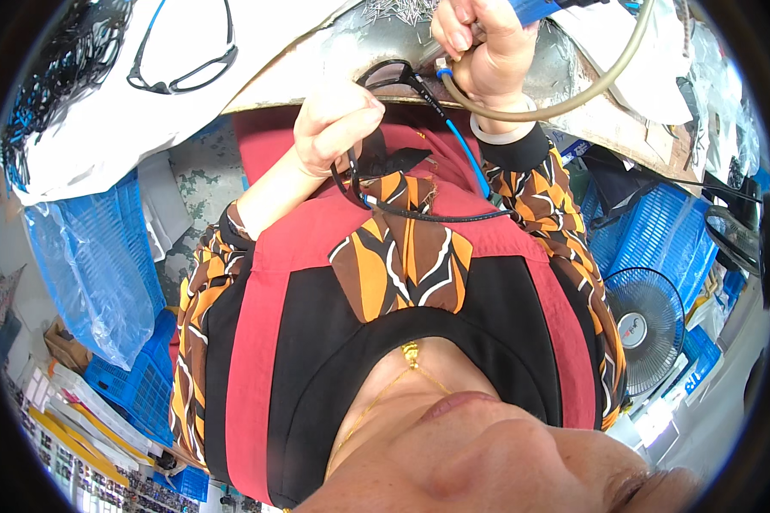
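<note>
My left hand (334,128) grips a pair of black glasses (383,75) by the frame, its arms hanging down toward my chest. My right hand (481,50) is closed around a blue-handled tool (535,10) whose tip meets the glasses at the hinge corner. A tan hose (607,73) and a thin blue cable (466,150) run from the tool. Both hands are held at the edge of a worn grey workbench (334,51).
Another pair of black glasses (180,68) lies on a white sheet at the upper left. A heap of small metal pins (402,10) sits on the bench. Blue plastic crates (659,231) and a floor fan (646,329) stand to the right, and a clear bag over crates (94,256) to the left.
</note>
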Tool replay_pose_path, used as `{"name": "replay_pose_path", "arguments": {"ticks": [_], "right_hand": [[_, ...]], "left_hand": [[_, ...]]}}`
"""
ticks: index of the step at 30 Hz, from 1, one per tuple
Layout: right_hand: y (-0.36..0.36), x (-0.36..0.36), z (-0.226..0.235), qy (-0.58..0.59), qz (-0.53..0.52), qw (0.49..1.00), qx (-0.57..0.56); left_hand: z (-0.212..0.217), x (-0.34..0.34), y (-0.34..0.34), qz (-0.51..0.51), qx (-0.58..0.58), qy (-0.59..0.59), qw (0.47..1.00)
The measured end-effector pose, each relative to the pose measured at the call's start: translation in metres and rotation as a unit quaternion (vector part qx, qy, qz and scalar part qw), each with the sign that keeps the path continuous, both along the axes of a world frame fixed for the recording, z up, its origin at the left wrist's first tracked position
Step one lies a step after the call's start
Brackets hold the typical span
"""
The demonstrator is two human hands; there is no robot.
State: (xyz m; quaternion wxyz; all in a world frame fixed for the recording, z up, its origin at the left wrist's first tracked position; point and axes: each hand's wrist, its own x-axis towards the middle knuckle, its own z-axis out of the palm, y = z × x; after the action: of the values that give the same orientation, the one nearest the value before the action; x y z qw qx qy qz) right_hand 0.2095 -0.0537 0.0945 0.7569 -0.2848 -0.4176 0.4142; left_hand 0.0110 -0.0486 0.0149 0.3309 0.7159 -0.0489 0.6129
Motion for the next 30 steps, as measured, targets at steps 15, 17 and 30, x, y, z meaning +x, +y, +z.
{"name": "replay_pose_path", "arguments": {"ticks": [15, 17, 30], "right_hand": [[-0.075, 0.148, -0.001, -0.212, -0.406, 0.868, -0.191], [-0.082, 0.155, -0.005, -0.416, -0.549, 0.702, -0.183], [0.201, 0.023, 0.011, -0.684, -0.160, 0.704, -0.101]], "left_hand": [[0.110, -0.176, 0.022, 0.333, 0.313, 0.334, 0.824], [0.111, -0.195, 0.013, 0.345, 0.348, 0.368, 0.790], [0.044, -0.114, 0.095, 0.441, 0.062, 0.454, 0.772]]}}
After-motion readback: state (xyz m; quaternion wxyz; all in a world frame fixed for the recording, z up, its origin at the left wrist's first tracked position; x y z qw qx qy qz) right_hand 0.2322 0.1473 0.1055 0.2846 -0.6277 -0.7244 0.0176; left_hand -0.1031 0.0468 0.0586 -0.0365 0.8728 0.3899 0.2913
